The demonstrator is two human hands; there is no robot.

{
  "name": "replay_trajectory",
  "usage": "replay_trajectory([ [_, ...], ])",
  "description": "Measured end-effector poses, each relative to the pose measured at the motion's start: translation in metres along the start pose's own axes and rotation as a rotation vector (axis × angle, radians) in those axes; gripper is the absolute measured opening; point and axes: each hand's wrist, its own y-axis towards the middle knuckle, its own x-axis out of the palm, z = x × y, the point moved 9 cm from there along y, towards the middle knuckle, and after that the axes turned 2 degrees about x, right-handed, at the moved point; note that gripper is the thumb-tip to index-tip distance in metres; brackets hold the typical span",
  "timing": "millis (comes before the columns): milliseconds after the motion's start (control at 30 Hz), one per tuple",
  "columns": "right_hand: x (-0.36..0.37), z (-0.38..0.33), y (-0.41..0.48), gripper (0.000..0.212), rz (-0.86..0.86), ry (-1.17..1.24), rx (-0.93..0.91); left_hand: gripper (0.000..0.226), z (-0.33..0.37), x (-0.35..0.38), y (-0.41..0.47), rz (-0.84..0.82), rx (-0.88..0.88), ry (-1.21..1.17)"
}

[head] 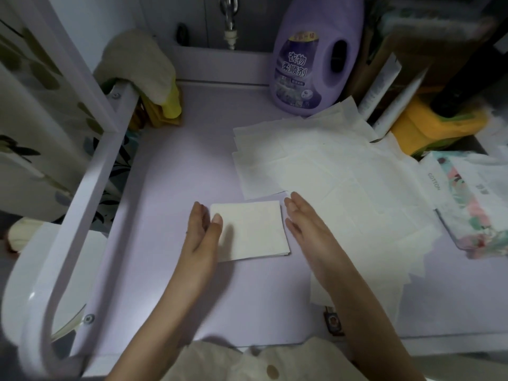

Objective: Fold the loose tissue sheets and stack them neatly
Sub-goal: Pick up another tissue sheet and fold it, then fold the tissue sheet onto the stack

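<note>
Left hand (202, 232) fingers (217, 220) straight, released, thumb tip touching the left edge of the folded tissue (251, 231); right hand (305, 224) fingers straight, released, just beside its right edge. Loose tissue sheets (330, 171) spread beyond the right fingers on the tabletop (178, 166); purple bottle (316, 56) farther back.

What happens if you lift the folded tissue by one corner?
The folded tissue would probably droop, since it is thin, soft paper lying flat. It likely weighs almost nothing, being just a few thin layers. Rough pulling might tear it.
</note>
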Motion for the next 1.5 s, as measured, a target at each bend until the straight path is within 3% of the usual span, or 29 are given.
replay_trajectory([
  [233, 0.019, -0.005, -0.005, 0.062, -0.125, -0.222, 0.006, 0.060, 0.007, 0.011, -0.001, -0.064, 0.007, 0.046],
  [300, -0.003, -0.021, -0.003, 0.062, -0.013, -0.282, -0.118, 0.063, 0.014, 0.010, -0.003, -0.050, 0.046, 0.044],
  [400, -0.063, -0.050, -0.003, 0.059, 0.334, -0.584, -0.372, 0.074, 0.035, 0.013, -0.011, -0.068, 0.179, 0.052],
  [500, -0.130, -0.049, 0.008, 0.061, 0.632, -0.915, -0.276, 0.078, 0.046, 0.024, -0.013, -0.128, 0.232, 0.055],
  [600, -0.171, -0.032, 0.016, 0.049, 0.630, -0.937, -0.101, 0.075, 0.053, 0.040, -0.013, -0.187, 0.271, 0.085],
  [833, -0.169, -0.046, 0.009, 0.032, 0.724, -1.129, -0.326, 0.073, 0.063, 0.058, -0.011, -0.225, 0.336, 0.100],
  [1033, -0.179, -0.053, 0.005, 0.027, 0.850, -0.973, -0.403, 0.056, 0.062, 0.058, -0.013, -0.235, 0.385, 0.140],
  [1200, -0.183, -0.061, -0.012, 0.025, 0.957, -0.748, -0.497, 0.055, 0.065, 0.054, -0.013, -0.208, 0.430, 0.158],
  [1333, -0.188, -0.052, -0.009, 0.022, 0.814, -0.398, -0.436, 0.051, 0.063, 0.055, -0.012, -0.207, 0.439, 0.170],
  [1433, -0.193, -0.045, -0.004, 0.046, 0.776, -0.311, -0.413, 0.050, 0.063, 0.056, -0.011, -0.215, 0.447, 0.179],
  [1500, -0.195, -0.040, 0.000, 0.047, 0.759, -0.254, -0.400, 0.051, 0.064, 0.056, -0.011, -0.222, 0.467, 0.186],
])
